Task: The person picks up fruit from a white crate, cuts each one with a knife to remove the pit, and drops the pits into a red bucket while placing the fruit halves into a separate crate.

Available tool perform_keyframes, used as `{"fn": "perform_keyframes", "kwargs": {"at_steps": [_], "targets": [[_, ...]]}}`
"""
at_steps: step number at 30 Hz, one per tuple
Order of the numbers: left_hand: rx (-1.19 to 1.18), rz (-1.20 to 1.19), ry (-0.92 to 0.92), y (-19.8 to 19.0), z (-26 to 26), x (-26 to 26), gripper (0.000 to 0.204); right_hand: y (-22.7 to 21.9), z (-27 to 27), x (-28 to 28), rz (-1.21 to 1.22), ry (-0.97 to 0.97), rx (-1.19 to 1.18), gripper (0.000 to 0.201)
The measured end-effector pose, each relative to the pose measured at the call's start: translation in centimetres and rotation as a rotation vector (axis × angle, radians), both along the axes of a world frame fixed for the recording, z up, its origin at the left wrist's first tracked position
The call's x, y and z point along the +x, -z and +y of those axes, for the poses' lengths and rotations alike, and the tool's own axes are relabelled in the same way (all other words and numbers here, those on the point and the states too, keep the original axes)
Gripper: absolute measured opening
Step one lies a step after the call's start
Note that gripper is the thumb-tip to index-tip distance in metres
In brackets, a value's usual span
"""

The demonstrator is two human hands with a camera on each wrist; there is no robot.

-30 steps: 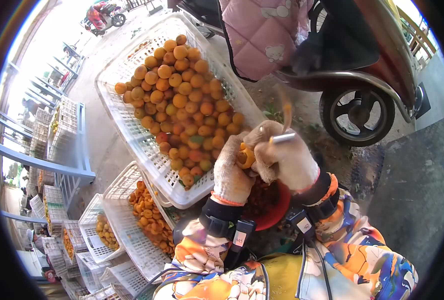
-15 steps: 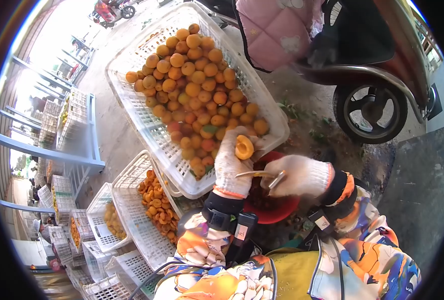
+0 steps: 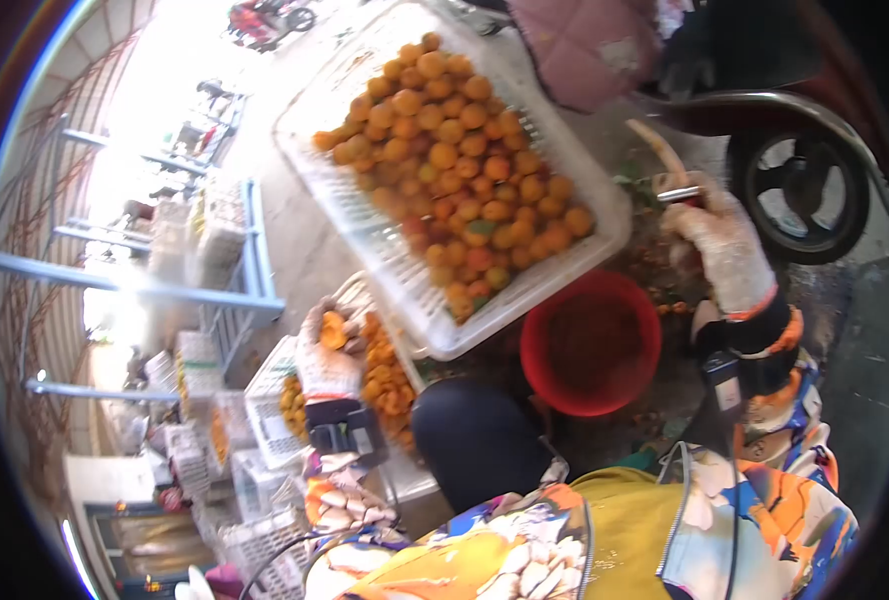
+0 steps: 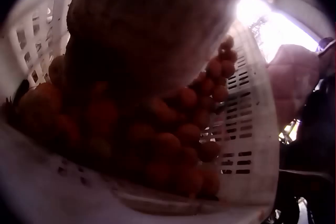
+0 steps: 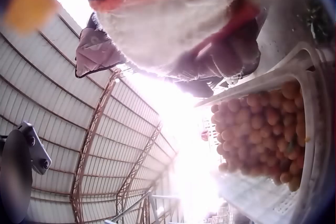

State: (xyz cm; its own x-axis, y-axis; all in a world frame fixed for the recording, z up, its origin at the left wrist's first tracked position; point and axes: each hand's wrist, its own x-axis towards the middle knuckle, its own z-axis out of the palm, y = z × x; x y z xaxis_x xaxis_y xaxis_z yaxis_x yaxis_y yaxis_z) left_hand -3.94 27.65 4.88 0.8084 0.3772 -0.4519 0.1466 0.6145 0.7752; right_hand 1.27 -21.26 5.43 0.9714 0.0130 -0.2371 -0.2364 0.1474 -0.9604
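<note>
Gloved in pale knitted fabric, the left hand (image 3: 323,358) reaches over the heap of split orange fruit (image 3: 389,385) in a white perforated plastic crate (image 3: 411,482), its fingers bent in loosely about one soft-looking orange apricot half (image 3: 334,330). That half sits against the fingers, apart from the heap as far as the head view shows; the left wrist view is too dark to show the grip.

Well apart, the gloved right hand (image 3: 723,245) has its fingers closed round a slim tool with a silver metal collar and a curved, pale yellow end (image 3: 679,194). Between the hands lie a second white slatted plastic crate heaped with round, whole orange apricots (image 3: 442,155) and a round red plastic basin (image 3: 587,402).

The apricot half should be light, tender and easily bruised, likely wet and slippery on its cut face. It would best be held by its outer skin, fingers cupped beneath and thumb lightly at the edge. The tool looks stiff and light; gripping behind the collar seems surest.
</note>
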Motion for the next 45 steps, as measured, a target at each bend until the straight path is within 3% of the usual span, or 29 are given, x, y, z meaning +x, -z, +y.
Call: {"fn": "perform_keyframes", "kwargs": {"at_steps": [1, 2, 3, 5, 7, 9, 11, 12, 14, 15, 17, 20, 22, 24, 26, 28, 29, 32, 34, 37, 38, 41, 45], "targets": [[-0.102, -0.034, 0.021, -0.4, -1.1, -0.4, 0.023, 0.2, 0.0, 0.1, 0.007, 0.012, -0.022, 0.029], [-0.044, -0.031, 0.042, -1.1, -2.2, -0.5, 0.023, 0.1, 0.4, 0.4, 0.007, -0.003, -0.005, 0.029], [-0.064, -0.080, 0.182, -1.2, -2.4, -0.6, 0.024, -0.1, 0.6, 0.4, 0.037, 0.006, -0.001, 0.029], [-0.062, -0.065, 0.140, -1.3, -4.6, -0.4, 0.025, -0.4, 0.3, 0.5, 0.061, 0.028, -0.005, 0.029], [-0.019, -0.079, 0.128, -1.4, -5.6, -0.3, 0.027, -0.6, 0.0, 0.6, 0.029, -0.029, 0.202, 0.029], [0.024, -0.116, 0.143, -0.9, -4.3, -0.7, 0.023, -0.8, -0.5, 0.5, -0.002, 0.040, 0.221, 0.029], [1.014, 0.021, -0.029, 0.7, -1.4, 0.4, 0.023, -0.6, -1.4, 0.6, -0.109, 0.173, 0.443, 0.028], [1.018, 0.021, -0.018, 1.1, -1.0, 0.2, 0.023, 0.0, -2.3, 1.0, -0.115, 0.157, 0.441, 0.028], [2.340, 0.019, 0.075, -0.2, -2.6, 0.2, 0.030, 0.2, -2.4, 0.9, -0.080, 0.182, 0.435, 0.029], [2.340, 0.017, 0.084, -0.1, -3.8, 0.8, 0.030, 0.3, -2.5, 0.9, -0.040, 0.191, 0.424, 0.030], [1.420, -0.055, 0.477, 0.9, -7.1, 2.8, 0.037, 0.6, -2.6, 1.0, -0.044, 0.165, 0.430, 0.031], [1.626, 0.155, 0.924, 4.3, -10.4, 7.1, 0.041, -0.8, -3.4, 2.0, -0.243, 0.132, 0.935, 0.034], [1.767, 0.413, 1.121, 6.9, -12.1, 10.1, 0.040, -0.1, -3.2, 1.8, -0.162, 0.198, 0.876, 0.034], [1.793, 0.482, 1.143, 8.9, -13.0, 12.5, 0.043, 1.6, -2.4, 1.9, 0.041, 0.217, 0.791, 0.038], [1.816, 0.549, 1.168, 12.3, -12.3, 14.4, 0.047, 0.7, -0.8, 1.2, 0.061, 0.198, 0.683, 0.035], [1.422, 0.599, 0.922, 14.4, -11.8, 15.6, 0.051, 0.2, -0.3, 1.1, 0.051, 0.164, 0.661, 0.033], [1.421, 0.602, 0.938, 15.6, -11.7, 15.7, 0.051, 0.1, -0.3, 1.2, 0.060, 0.176, 0.660, 0.033], [1.421, 0.641, 0.848, 11.8, -15.8, 14.6, 0.051, 0.1, -0.4, 1.4, 0.065, 0.239, 0.646, 0.034], [1.193, 0.627, 0.829, 10.8, -16.0, 14.5, 0.048, 0.1, -0.5, 1.5, 0.052, 0.235, 0.649, 0.035], [1.408, 0.465, 1.418, 23.2, -4.1, 16.7, 0.048, -0.2, -0.5, 1.3, 0.047, 0.226, 0.667, 0.034], [1.199, 0.739, 1.125, 18.6, -9.1, 15.4, 0.045, -0.1, -0.6, 1.4, 0.046, 0.234, 0.669, 0.034], [1.059, 0.771, 1.046, 15.3, -12.5, 14.6, 0.052, 0.2, -0.8, 1.3, 0.023, 0.216, 0.643, 0.033], [1.067, 0.732, 1.083, 17.1, -12.2, 16.0, 0.051, 0.4, -0.6, 1.5, 0.059, 0.159, 0.603, 0.033]]}}
